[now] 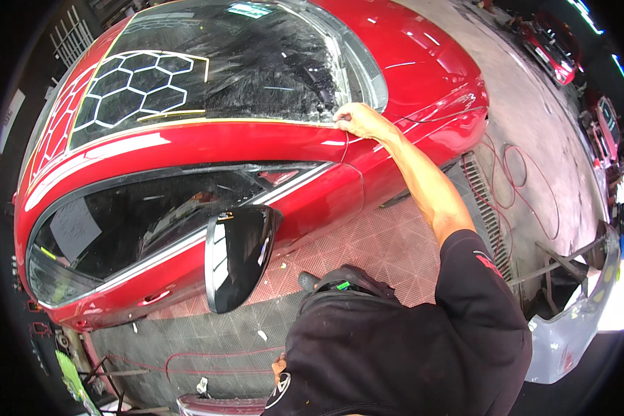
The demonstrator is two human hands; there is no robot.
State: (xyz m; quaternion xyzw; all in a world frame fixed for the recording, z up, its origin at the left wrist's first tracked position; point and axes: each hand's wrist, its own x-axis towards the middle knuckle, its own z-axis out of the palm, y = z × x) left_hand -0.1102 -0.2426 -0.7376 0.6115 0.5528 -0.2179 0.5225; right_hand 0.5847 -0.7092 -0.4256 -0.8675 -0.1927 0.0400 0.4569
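My right hand (357, 121) reaches to the edge of the windshield (270, 69) of a red car (416, 62), its fingers pinched at the end of a pale tape strip (270, 123); what they hold is unclear. A white honeycomb tape pattern (135, 90) lies on the glass, continuing as red hexagons (59, 118) at the left. Below, the black side mirror (239, 260) juts from the door. My left hand (280, 366) shows only partly beside my black shirt, low in the view; its fingers are mostly hidden.
Red hoses (523, 177) lie on the concrete floor by a drain grate (482, 201). A grey bumper on a stand (565, 340) is at the right. Another red car (551, 48) stands at the upper right. Tiled mats (353, 249) lie beside the car.
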